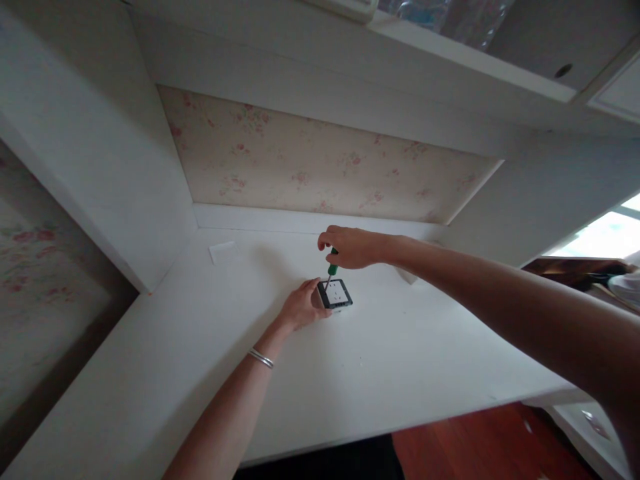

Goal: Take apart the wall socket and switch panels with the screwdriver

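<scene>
A wall socket with a white face and a dark frame lies face up on the white desk. My left hand grips it from the left side, thumb at the near edge and fingers at the far edge. In my right hand is a screwdriver with a green handle, held from above. Its shaft slants down, and the tip meets the left part of the dark frame. Any screw under the tip is too small to make out.
A thin white square frame lies toward the back left of the desk. Behind my right forearm a pale object shows in part. White side panels and an overhead shelf enclose the desk, with floral wallpaper behind.
</scene>
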{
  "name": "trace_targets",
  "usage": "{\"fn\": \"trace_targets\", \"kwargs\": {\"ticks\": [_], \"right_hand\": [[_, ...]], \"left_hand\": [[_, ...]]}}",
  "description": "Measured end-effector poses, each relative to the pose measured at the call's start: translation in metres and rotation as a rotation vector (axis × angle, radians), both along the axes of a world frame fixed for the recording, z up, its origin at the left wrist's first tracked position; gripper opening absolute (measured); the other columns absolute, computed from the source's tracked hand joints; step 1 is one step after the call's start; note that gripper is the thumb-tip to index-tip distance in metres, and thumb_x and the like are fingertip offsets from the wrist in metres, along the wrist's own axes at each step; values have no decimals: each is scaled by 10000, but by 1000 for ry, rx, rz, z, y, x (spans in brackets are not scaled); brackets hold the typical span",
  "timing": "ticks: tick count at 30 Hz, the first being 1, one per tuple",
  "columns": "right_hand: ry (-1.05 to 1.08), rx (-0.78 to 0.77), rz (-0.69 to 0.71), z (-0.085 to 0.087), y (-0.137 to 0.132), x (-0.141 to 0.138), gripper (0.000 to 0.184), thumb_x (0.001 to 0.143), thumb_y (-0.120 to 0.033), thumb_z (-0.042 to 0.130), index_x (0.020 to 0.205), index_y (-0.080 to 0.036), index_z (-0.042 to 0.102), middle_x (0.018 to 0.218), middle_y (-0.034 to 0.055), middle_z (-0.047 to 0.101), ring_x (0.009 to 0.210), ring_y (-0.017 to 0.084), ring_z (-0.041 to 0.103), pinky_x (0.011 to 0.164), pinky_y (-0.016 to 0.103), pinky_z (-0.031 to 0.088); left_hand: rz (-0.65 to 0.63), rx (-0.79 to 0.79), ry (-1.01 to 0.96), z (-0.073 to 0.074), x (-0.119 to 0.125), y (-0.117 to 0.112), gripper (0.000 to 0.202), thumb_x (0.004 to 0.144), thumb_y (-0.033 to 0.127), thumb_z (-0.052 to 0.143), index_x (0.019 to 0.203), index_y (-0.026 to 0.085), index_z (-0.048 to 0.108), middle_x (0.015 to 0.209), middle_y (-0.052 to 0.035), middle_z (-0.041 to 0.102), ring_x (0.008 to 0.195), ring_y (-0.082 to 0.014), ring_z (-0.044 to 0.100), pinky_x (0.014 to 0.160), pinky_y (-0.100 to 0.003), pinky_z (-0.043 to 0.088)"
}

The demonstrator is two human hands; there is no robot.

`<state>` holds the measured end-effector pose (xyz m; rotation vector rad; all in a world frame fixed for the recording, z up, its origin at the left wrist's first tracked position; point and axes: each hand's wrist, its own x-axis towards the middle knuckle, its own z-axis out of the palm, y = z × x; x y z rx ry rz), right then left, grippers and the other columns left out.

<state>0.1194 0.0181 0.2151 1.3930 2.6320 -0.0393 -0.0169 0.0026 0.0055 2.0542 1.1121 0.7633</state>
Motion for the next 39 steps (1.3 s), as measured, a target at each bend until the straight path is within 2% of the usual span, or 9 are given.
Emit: {"fn": "trace_targets", "kwargs": {"ticks": [3, 7, 12, 16, 21, 25, 29, 34, 39], "right_hand": [[27, -65, 46, 0, 1, 0, 389, 694, -243, 615, 1072, -169, 561, 1107, 125, 557, 800, 177, 583, 656, 251, 426], [-22, -16, -11, 0, 3, 1, 255, 826, -338, 458, 944, -174, 613, 879, 96, 637, 751, 199, 586, 647, 287, 414], [4, -71, 71, -1, 5, 2, 324, 700, -258, 601, 1017, -191, 601, 1006, 101, 622, 835, 204, 581, 662, 265, 413], [-2, -11, 7, 0, 3, 1, 230, 806, -307, 478, 926, -178, 627, 913, 110, 637, 814, 221, 582, 665, 294, 407], [23, -90, 68, -1, 3, -1, 338, 696, -273, 612, 1023, -188, 594, 1000, 97, 622, 815, 193, 580, 652, 252, 404], [-5, 15, -14, -3, 4, 0, 238, 821, -316, 477, 948, -175, 622, 929, 94, 647, 836, 205, 579, 680, 269, 396], [43, -40, 54, -2, 3, 0, 326, 696, -228, 596, 1019, -187, 600, 1018, 91, 627, 834, 188, 580, 648, 240, 393], [14, 36, -33, -1, 1, -1, 229, 797, -323, 498, 922, -184, 631, 872, 87, 651, 775, 199, 580, 621, 267, 375], [62, -39, 42, -2, 0, -1, 310, 680, -274, 619, 979, -194, 620, 959, 77, 638, 801, 186, 577, 642, 248, 386]], "left_hand": [[16, -12, 21, -1, 1, 0, 907, 582, 537, 722, 1345, 195, 370, 1356, -99, 438, 1217, -291, 432, 1031, -386, 339], [19, 16, 18, -2, 1, 0, 836, 598, 542, 705, 1308, 207, 420, 1327, -80, 466, 1197, -280, 453, 1025, -368, 347], [18, 34, 3, -2, 1, 0, 808, 594, 514, 716, 1290, 213, 437, 1289, -75, 494, 1154, -266, 488, 996, -352, 376], [22, 50, 23, -3, 1, 1, 826, 591, 522, 716, 1293, 199, 426, 1282, -80, 494, 1154, -266, 485, 996, -345, 374], [13, 69, 67, -3, 2, 1, 871, 594, 556, 700, 1320, 180, 398, 1287, -98, 477, 1165, -268, 470, 997, -345, 372], [19, 85, 47, -2, 2, 0, 808, 598, 513, 713, 1291, 211, 427, 1258, -74, 496, 1133, -252, 494, 983, -342, 382], [23, 94, 28, -3, 2, 0, 809, 578, 491, 733, 1277, 205, 442, 1240, -78, 508, 1111, -258, 508, 970, -355, 391], [22, 105, -2, -5, 2, 1, 803, 560, 482, 748, 1258, 207, 462, 1208, -81, 522, 1091, -256, 511, 964, -362, 392], [1, 108, -3, -7, 1, 2, 822, 565, 507, 737, 1269, 192, 453, 1213, -90, 515, 1104, -260, 500, 967, -364, 386]]}}
